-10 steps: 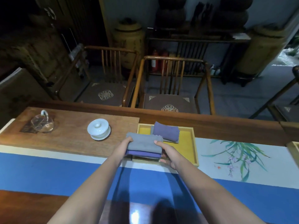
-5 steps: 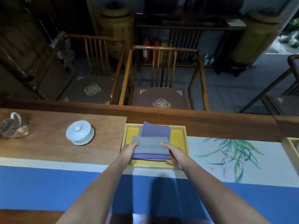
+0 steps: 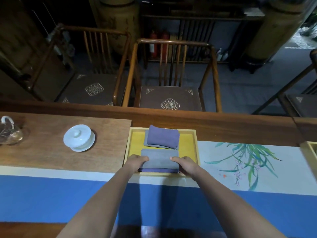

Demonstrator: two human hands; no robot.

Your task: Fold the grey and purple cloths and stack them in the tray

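A yellow tray lies on the table ahead of me. In its near half rests a folded grey cloth on top of a folded purple cloth. My left hand grips the left end of this pair and my right hand grips the right end. Behind them, in the tray's far half, a second folded purple cloth lies on a second grey cloth, of which only an edge shows.
A white lidded cup stands on a wooden board left of the tray, with a glass pitcher at the far left. Another tray's corner shows at the right edge. Two wooden chairs stand beyond the table.
Both hands carried the grey-on-purple pair rightward from over the tray's left front corner and set it down inside the tray's near half. The camera shifted left and tilted down.
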